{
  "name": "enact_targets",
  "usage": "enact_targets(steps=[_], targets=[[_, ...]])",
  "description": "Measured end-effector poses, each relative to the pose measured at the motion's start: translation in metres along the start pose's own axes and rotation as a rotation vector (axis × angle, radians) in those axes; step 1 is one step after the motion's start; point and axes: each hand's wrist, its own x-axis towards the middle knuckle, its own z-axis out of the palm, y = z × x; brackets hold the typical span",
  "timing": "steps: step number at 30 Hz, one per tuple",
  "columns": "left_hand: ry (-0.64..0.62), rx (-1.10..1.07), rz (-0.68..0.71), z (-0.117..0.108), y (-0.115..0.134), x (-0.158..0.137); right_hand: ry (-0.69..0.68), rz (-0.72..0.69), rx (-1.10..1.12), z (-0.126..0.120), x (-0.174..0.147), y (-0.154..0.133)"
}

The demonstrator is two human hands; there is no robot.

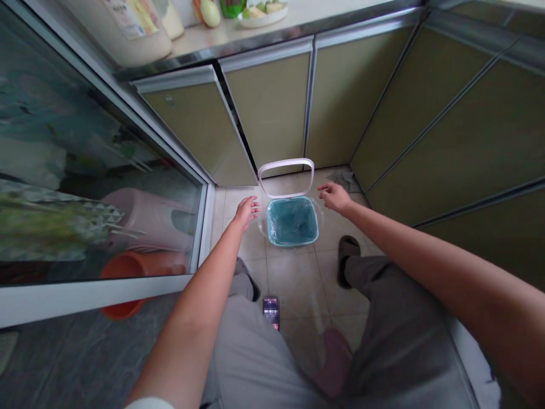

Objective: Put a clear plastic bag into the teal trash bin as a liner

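A teal bin point(292, 222) stands on the tiled floor between my feet, with a clear plastic bag point(263, 228) lining it and hanging over its sides. Its pale rim ring point(286, 163) is tipped up at the back edge, toward the cabinets. To the left of the bin is my left hand point(247, 211), fingers spread and holding nothing. My right hand point(334, 196) hovers at the bin's upper right, apart from the ring, with fingers partly bent and no object seen in them.
Cabinet doors point(268, 102) rise behind the bin, one on the left slightly ajar. A glass sliding door point(102, 170) borders the left side. On the floor are a phone-like object point(271, 311) and a grey cloth point(344, 178) in the corner. The counter holds a plate point(263, 15) of food.
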Motion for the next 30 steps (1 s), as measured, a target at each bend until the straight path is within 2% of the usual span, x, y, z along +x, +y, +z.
enact_targets(steps=[4, 8, 11, 14, 20, 22, 25, 27, 30], targets=[[0.054, -0.064, 0.094, 0.000, 0.011, 0.007, 0.014, 0.123, 0.223, 0.009, -0.012, -0.004], [0.024, -0.115, 0.080, 0.011, 0.029, 0.028, 0.075, 0.161, 0.362, 0.009, -0.001, -0.016], [-0.050, -0.130, 0.106, 0.020, 0.040, 0.046, 0.103, 0.127, 0.430, 0.007, 0.020, -0.029], [-0.098, -0.156, 0.146, 0.025, 0.045, 0.063, 0.061, 0.057, 0.448, 0.005, 0.042, -0.042], [-0.066, -0.066, 0.150, 0.014, 0.033, 0.077, -0.022, -0.022, 0.401, 0.010, 0.056, -0.047], [-0.042, -0.034, 0.163, 0.006, 0.023, 0.072, 0.007, -0.007, 0.333, 0.009, 0.052, -0.040], [-0.053, 0.096, 0.186, -0.007, 0.002, 0.056, 0.031, -0.011, 0.089, 0.002, 0.041, -0.025], [-0.119, 0.275, 0.213, -0.013, -0.018, 0.041, -0.034, -0.031, -0.116, -0.004, 0.030, -0.011], [-0.239, 0.577, 0.249, -0.019, -0.052, 0.019, -0.224, -0.098, -0.387, -0.004, 0.008, 0.012]])
